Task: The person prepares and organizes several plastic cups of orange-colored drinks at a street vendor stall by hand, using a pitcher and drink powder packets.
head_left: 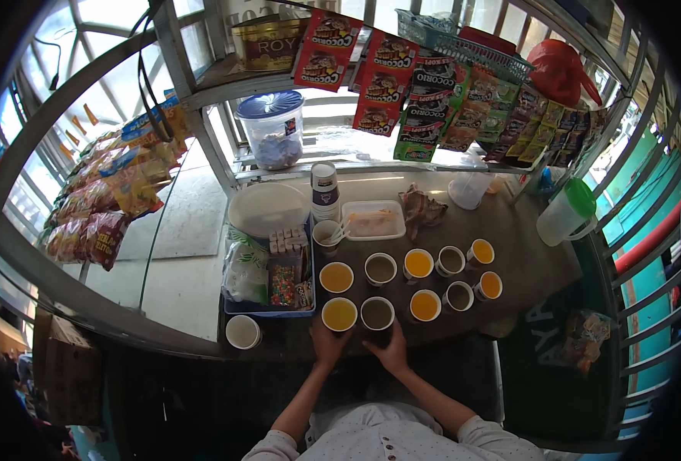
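Observation:
At the counter's front edge my left hand (329, 345) is wrapped round the lower part of a paper cup of yellow drink (339, 314). Beside it, my right hand (390, 351) holds a paper cup of dark brown drink (377, 313) in the same way. Both cups stand upright, close together, and the fingers behind them are partly hidden. Just behind are a cup of orange-brown drink (336, 277) and another cup of brown drink (380, 269). To the right stand several more filled cups, among them an orange one (425, 305) and a brown one (458, 296).
A blue tray (271, 313) with packets lies left, near empty cups (243, 332). Behind stand a cup stack (324, 192), a cup with spoons (327, 235), a white container (373, 220) and a crumpled cloth (422, 210). A green-lidded pitcher (567, 213) stands right; sachets (386, 81) hang above.

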Demonstrator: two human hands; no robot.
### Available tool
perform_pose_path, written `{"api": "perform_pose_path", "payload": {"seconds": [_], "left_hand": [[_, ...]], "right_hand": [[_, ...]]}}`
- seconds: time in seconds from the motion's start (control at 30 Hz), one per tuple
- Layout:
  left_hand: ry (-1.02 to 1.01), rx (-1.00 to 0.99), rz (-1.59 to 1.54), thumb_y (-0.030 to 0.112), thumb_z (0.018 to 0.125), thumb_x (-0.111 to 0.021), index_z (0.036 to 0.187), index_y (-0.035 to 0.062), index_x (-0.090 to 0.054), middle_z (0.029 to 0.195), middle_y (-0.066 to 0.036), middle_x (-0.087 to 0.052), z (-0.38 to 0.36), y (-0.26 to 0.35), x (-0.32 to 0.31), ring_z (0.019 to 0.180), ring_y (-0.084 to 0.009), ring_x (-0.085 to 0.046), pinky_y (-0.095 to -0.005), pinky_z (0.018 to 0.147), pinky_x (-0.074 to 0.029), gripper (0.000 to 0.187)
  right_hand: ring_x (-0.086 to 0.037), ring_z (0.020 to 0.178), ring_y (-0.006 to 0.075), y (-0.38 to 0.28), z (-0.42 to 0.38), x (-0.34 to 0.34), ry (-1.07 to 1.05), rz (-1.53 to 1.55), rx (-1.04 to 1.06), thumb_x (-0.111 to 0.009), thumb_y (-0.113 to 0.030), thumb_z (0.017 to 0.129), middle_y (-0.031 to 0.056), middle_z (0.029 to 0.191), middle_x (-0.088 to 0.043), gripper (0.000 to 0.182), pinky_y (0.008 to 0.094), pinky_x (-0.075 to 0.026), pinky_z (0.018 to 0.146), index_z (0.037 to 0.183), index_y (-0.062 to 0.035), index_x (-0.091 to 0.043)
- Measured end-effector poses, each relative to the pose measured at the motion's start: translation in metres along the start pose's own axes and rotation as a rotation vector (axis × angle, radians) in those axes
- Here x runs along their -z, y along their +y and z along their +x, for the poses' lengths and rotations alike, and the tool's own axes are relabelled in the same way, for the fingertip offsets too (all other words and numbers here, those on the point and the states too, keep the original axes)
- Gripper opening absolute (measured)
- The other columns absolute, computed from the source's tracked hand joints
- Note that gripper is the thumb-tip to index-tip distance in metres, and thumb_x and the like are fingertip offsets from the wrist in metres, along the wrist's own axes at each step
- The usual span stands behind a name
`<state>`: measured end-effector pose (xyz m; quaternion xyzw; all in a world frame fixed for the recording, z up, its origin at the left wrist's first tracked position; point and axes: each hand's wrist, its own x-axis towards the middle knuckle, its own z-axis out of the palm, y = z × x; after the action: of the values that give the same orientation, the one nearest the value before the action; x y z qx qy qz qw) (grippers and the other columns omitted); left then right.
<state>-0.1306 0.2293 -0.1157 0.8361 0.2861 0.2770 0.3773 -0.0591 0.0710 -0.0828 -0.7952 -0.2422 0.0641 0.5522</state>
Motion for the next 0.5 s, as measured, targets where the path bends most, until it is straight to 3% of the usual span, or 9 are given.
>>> {"api": "perform_pose_path", "payload": {"seconds": [0.03,0.1,0.17,0.23,0.33,0.4,0.5], "left_hand": [[0.009,0.004,-0.058,0.028,0.065,-0.083,0.120,0.0019,-0.047,0.112,-0.017,-0.053,-0.001,0.000,0.002,0.109,-0.0345,-0.051,-0.0435,0.093,-0.037,0.071],[0.031,0.011,-0.174,0.026,0.066,-0.083,0.123,0.0004,-0.044,0.115,-0.019,-0.051,-0.004,0.002,0.006,0.111,-0.0350,-0.049,-0.0425,0.094,-0.038,0.073],[0.086,0.026,-0.163,0.023,0.067,-0.082,0.124,-0.0006,-0.043,0.117,-0.019,-0.049,-0.015,0.008,0.015,0.111,-0.0355,-0.048,-0.0415,0.094,-0.039,0.073],[0.120,0.044,-0.143,0.021,0.068,-0.082,0.124,-0.0009,-0.042,0.118,-0.020,-0.048,-0.030,0.014,0.025,0.111,-0.0354,-0.047,-0.0409,0.094,-0.040,0.072],[0.152,0.057,-0.085,0.020,0.069,-0.081,0.122,-0.0001,-0.042,0.117,-0.019,-0.048,-0.049,0.023,0.032,0.110,-0.0342,-0.048,-0.0404,0.093,-0.041,0.069],[0.179,0.050,-0.019,0.021,0.070,-0.081,0.121,0.0006,-0.044,0.115,-0.018,-0.048,-0.063,0.035,0.029,0.108,-0.0331,-0.048,-0.0396,0.092,-0.042,0.066],[0.251,0.054,0.023,0.020,0.071,-0.080,0.119,0.0017,-0.045,0.112,-0.017,-0.049,-0.072,0.058,0.013,0.106,-0.0321,-0.050,-0.0392,0.091,-0.043,0.062]], "right_hand": [[-0.045,0.124,0.0316,-0.002,-0.009,0.011,-0.038,-0.028,-0.009,-0.081,-0.026,0.069,0.0221,0.129,-0.048,0.086,0.0388,-0.037,0.103,0.136,0.0022,-0.035],[-0.048,0.122,0.0275,0.001,-0.026,0.044,-0.285,-0.185,-0.076,-0.080,-0.034,0.070,0.0221,0.127,-0.051,0.088,0.0381,-0.038,0.103,0.136,0.0044,-0.036],[-0.051,0.119,0.0277,-0.006,-0.015,0.089,-0.796,-0.320,0.009,-0.076,-0.039,0.074,0.0209,0.126,-0.054,0.082,0.0367,-0.040,0.101,0.135,0.0022,-0.039],[-0.057,0.112,0.0251,-0.049,0.024,0.133,-1.359,-0.298,-0.236,-0.071,-0.038,0.079,0.0176,0.121,-0.059,0.068,0.0330,-0.044,0.096,0.132,-0.0031,-0.046],[-0.062,0.101,0.0252,-0.102,0.096,0.163,-1.529,-0.258,-0.265,-0.070,-0.039,0.080,0.0153,0.108,-0.065,0.061,0.0331,-0.048,0.090,0.128,-0.0071,-0.049],[-0.063,0.095,0.0209,-0.122,0.136,0.169,-1.329,-0.229,-0.115,-0.072,-0.034,0.078,0.0116,0.100,-0.065,0.056,0.0316,-0.049,0.085,0.124,-0.0084,-0.052],[-0.057,0.103,0.0259,-0.107,0.191,0.146,-1.124,-0.354,0.242,-0.076,-0.028,0.074,0.0136,0.110,-0.057,0.063,0.0356,-0.046,0.089,0.128,-0.0112,-0.048]]}}
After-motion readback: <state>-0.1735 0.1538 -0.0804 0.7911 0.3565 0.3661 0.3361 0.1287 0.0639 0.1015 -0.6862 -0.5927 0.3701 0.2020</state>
